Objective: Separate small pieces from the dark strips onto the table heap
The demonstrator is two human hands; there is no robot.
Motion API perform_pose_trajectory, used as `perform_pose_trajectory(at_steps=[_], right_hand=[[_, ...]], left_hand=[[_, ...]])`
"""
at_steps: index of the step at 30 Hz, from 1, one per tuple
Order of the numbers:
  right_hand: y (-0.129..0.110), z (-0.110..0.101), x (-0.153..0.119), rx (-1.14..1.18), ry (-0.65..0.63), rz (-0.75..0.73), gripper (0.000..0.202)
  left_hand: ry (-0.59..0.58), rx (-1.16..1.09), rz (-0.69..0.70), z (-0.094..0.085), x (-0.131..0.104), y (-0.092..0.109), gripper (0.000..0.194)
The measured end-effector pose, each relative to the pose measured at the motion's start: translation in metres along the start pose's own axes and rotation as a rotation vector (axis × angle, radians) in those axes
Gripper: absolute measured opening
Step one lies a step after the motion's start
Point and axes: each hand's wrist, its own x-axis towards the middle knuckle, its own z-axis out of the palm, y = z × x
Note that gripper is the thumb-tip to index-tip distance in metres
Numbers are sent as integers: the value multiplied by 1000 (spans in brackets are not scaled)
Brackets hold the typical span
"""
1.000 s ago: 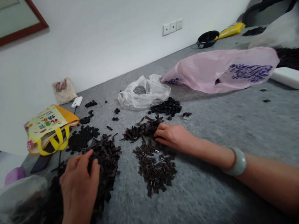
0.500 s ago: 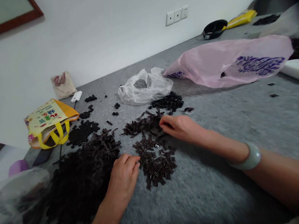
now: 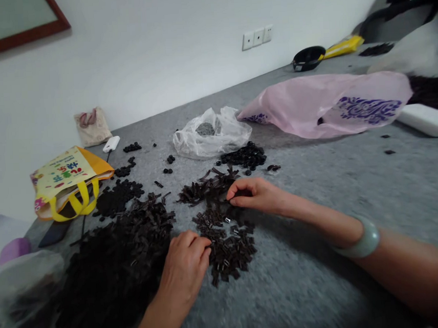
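Between a large heap of black strips (image 3: pixel 114 267) and a smaller pile of dark pieces with metal bits (image 3: pixel 233 254) is my left hand (image 3: pixel 189 263). Its fingers are pressed together at the small pile's left edge; whatever they pinch is too small to make out. My right hand (image 3: pixel 255 195), with a pale green bangle on the wrist, is pinched at the right side of a pile of dark strips (image 3: pixel 201 188). What lies between its fingertips cannot be made out. Black round pieces (image 3: pixel 244 156) lie behind it.
A clear plastic bag (image 3: pixel 212 135) and a pink bag (image 3: pixel 296 103) lie behind the piles. At the left are a yellow-handled bag (image 3: pixel 65 174) and more round black pieces (image 3: pixel 120 196). A black bowl (image 3: pixel 309 59) stands by the wall, and a white object (image 3: pixel 427 119) is at the right.
The camera view has shifted slightly. My right hand has moved a little toward me and left, from the strips toward the gap above the small pile. My left hand remains at that pile's edge.
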Motion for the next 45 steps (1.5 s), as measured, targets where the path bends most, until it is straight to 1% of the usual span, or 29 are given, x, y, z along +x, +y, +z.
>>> perform_pose_trajectory(at_steps=[3, 6, 8, 12, 14, 16, 18, 20, 22, 24, 26, 28, 32, 34, 37, 40, 45], right_hand=[[-4, 1, 0, 150, -49, 85, 20], [-4, 3, -1, 246, -101, 131, 31], [-2, 6, -2, 247, -119, 122, 33], [1, 9, -1, 160, -70, 110, 26], [1, 8, -1, 153, -65, 119, 25], [-2, 6, -1, 199, -85, 145, 25], [-5, 6, -2, 294, -94, 182, 27], [-10, 7, -5, 417, -105, 219, 30], [-15, 12, -8, 544, -137, 250, 33], [-20, 17, -11, 641, -188, 274, 35], [-24, 23, -14, 704, -228, 292, 36], [-27, 29, -16, 737, -239, 293, 36], [-30, 38, -18, 728, -200, 241, 33], [-30, 41, -19, 711, -202, 219, 32], [-30, 44, -20, 710, -214, 218, 31], [-28, 49, -20, 697, -223, 215, 29], [-23, 62, -22, 546, -257, 158, 27]], left_hand=[[-21, -9, -16, -2, 2, 1, 14], [-70, -10, -24, -4, 3, 2, 18], [-69, -7, -22, -3, 3, 1, 18], [-28, -7, -11, 0, 2, 0, 18], [1, -47, -14, -1, 1, 0, 20], [54, -154, -38, -2, 0, 0, 20], [119, -327, -106, -5, -1, 0, 18], [148, -543, -246, -9, -1, 2, 17], [132, -777, -413, -13, -1, 4, 17], [110, -980, -529, -16, -1, 8, 19], [118, -1121, -566, -19, -2, 10, 18], [128, -1192, -568, -19, -2, 11, 14], [125, -1211, -536, -17, -4, 10, 7], [117, -1204, -534, -16, -6, 11, 9], [109, -1238, -547, -14, -6, 13, 17], [103, -1272, -540, -14, -5, 17, 17], [79, -1189, -507, -13, -3, 17, 13]])
